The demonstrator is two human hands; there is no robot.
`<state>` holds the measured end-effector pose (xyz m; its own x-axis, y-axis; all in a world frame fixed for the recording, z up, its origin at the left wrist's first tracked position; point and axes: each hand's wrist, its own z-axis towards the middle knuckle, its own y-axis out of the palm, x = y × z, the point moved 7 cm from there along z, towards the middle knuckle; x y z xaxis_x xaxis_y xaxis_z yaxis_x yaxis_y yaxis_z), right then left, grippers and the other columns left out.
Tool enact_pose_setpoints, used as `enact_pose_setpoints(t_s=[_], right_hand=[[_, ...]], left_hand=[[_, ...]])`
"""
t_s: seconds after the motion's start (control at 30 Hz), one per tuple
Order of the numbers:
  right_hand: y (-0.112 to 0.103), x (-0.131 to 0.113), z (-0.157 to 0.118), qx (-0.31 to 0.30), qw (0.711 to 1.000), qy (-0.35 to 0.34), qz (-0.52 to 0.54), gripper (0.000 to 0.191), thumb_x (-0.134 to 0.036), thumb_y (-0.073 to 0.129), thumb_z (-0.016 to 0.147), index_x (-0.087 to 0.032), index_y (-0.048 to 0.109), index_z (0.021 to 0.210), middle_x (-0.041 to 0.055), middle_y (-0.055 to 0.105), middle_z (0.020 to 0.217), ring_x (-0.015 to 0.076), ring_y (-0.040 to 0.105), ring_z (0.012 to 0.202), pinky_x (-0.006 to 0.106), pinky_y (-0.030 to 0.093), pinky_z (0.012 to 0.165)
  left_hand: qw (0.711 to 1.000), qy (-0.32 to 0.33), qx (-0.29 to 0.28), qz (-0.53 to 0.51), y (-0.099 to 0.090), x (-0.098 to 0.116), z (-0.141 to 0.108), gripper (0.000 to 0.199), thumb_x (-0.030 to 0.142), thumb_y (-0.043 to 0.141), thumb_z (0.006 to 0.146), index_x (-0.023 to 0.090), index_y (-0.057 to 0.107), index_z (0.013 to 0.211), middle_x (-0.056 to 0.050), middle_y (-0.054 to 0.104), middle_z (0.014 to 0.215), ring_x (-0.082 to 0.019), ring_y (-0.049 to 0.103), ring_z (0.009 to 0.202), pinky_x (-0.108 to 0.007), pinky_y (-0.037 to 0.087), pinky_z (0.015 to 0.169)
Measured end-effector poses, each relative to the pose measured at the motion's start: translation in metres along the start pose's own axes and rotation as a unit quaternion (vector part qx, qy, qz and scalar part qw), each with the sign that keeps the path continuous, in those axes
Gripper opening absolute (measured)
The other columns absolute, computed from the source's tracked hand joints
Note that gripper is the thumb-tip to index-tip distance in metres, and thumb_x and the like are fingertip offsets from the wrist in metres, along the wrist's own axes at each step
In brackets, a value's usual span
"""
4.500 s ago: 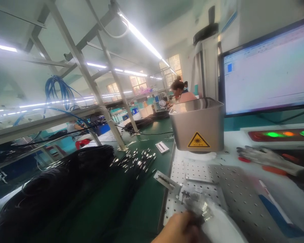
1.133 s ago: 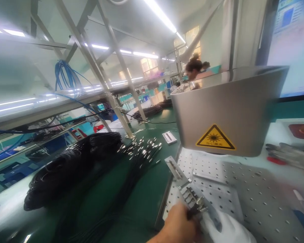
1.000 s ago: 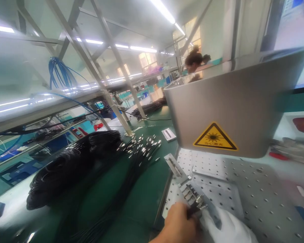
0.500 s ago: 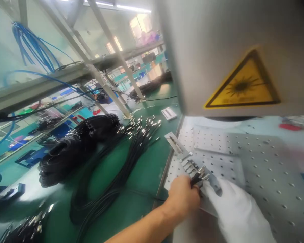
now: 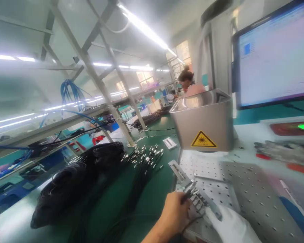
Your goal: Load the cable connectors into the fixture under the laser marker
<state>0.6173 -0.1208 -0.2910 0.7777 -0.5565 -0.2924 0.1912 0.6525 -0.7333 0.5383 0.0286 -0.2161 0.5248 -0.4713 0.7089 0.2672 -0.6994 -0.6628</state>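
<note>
My bare left hand (image 5: 176,209) is closed on a black cable connector (image 5: 186,196), holding it at the upper part of a slotted metal fixture (image 5: 198,201). A thin black cable trails below that hand. Several metal pieces sit across the fixture's slots; blur hides their detail. In a white glove, my right hand (image 5: 230,224) is closed around the fixture's lower right end, its thumb along the near edge. Beneath the fixture lies a perforated metal plate (image 5: 253,189). A flat slotted metal strip (image 5: 178,171) extends from the fixture's far end.
Left, on the green table (image 5: 108,195), lie a thick black cable coil (image 5: 73,179) and a cable bundle with silvery tips (image 5: 144,158). A metal housing (image 5: 202,121) with a laser warning sign rises ahead. Gloves (image 5: 286,152) and a monitor (image 5: 276,54) are right; a person (image 5: 192,86) sits beyond.
The view has tilted up and drawn back, bringing the monitor and a person into sight. My left hand has shifted with the connector towards the fixture's far end, away from my right hand.
</note>
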Motion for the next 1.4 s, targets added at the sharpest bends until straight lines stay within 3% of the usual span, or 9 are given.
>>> enact_pose_setpoints(t_s=[0.1, 0.2, 0.43, 0.67, 0.87, 1.0, 1.4], right_hand=[[0.011, 0.004, -0.001, 0.011, 0.999, 0.039, 0.003, 0.019, -0.021, 0.054, 0.090, -0.024, 0.071, 0.080, 0.0013, 0.069, 0.071, 0.0160, 0.064, 0.058, 0.024, 0.050, 0.053], [0.013, 0.001, 0.001, 0.028, 0.998, 0.047, -0.005, 0.024, -0.024, 0.054, 0.090, -0.024, 0.068, 0.070, 0.0009, 0.066, 0.065, 0.0159, 0.061, 0.051, 0.024, 0.046, 0.046], [-0.015, -0.012, 0.007, 0.046, 0.994, 0.097, -0.023, 0.022, -0.020, 0.053, 0.090, -0.022, 0.066, 0.074, 0.0025, 0.066, 0.072, 0.0184, 0.064, 0.063, 0.028, 0.050, 0.058], [-0.016, -0.014, 0.010, 0.083, 0.995, 0.032, -0.046, 0.029, -0.019, 0.045, 0.095, -0.018, 0.067, 0.076, 0.0038, 0.065, 0.068, 0.0154, 0.062, 0.058, 0.024, 0.049, 0.056], [0.003, -0.009, 0.007, 0.012, 0.995, 0.091, -0.049, 0.023, -0.023, 0.054, 0.090, -0.022, 0.070, 0.075, 0.0047, 0.065, 0.070, 0.0181, 0.063, 0.062, 0.026, 0.047, 0.058], [0.002, -0.015, 0.014, -0.023, 0.995, 0.075, -0.054, 0.021, -0.019, 0.057, 0.087, -0.025, 0.071, 0.072, 0.0046, 0.062, 0.066, 0.0183, 0.062, 0.061, 0.026, 0.044, 0.057], [0.022, -0.009, 0.018, -0.153, 0.973, 0.154, -0.076, 0.034, -0.030, 0.049, 0.093, -0.017, 0.072, 0.071, 0.0111, 0.067, 0.073, 0.0227, 0.066, 0.069, 0.029, 0.047, 0.066]], left_hand=[[0.997, 0.001, 0.004, -0.080, -0.005, -0.005, 0.001, 0.013, 0.028, 0.051, 0.084, 0.022, 0.046, 0.074, 0.008, 0.045, 0.048, -0.011, 0.040, 0.047, -0.024, 0.030, 0.052], [0.996, 0.014, 0.000, -0.084, -0.003, -0.009, 0.002, 0.020, 0.031, 0.053, 0.083, 0.019, 0.048, 0.068, 0.006, 0.045, 0.052, -0.010, 0.040, 0.053, -0.023, 0.028, 0.053], [0.998, -0.027, -0.049, -0.035, 0.012, -0.014, 0.009, 0.021, 0.029, 0.055, 0.076, 0.016, 0.057, 0.060, 0.005, 0.039, 0.051, -0.010, 0.036, 0.052, -0.025, 0.023, 0.050], [0.998, -0.046, -0.049, 0.000, 0.016, -0.017, 0.014, 0.019, 0.028, 0.059, 0.071, 0.017, 0.051, 0.057, 0.004, 0.043, 0.054, -0.010, 0.036, 0.054, -0.024, 0.025, 0.050], [0.995, -0.070, -0.070, 0.003, 0.021, -0.018, 0.015, 0.018, 0.030, 0.062, 0.070, 0.017, 0.052, 0.061, 0.004, 0.044, 0.060, -0.011, 0.039, 0.060, -0.024, 0.028, 0.053], [0.992, -0.087, -0.089, -0.026, 0.026, -0.024, 0.017, 0.016, 0.032, 0.064, 0.070, 0.016, 0.061, 0.071, 0.001, 0.054, 0.069, -0.014, 0.048, 0.068, -0.024, 0.034, 0.058], [0.987, -0.107, -0.108, -0.061, 0.032, -0.026, 0.017, 0.011, 0.028, 0.066, 0.070, 0.019, 0.065, 0.074, 0.001, 0.056, 0.066, -0.016, 0.049, 0.065, -0.026, 0.037, 0.060]])
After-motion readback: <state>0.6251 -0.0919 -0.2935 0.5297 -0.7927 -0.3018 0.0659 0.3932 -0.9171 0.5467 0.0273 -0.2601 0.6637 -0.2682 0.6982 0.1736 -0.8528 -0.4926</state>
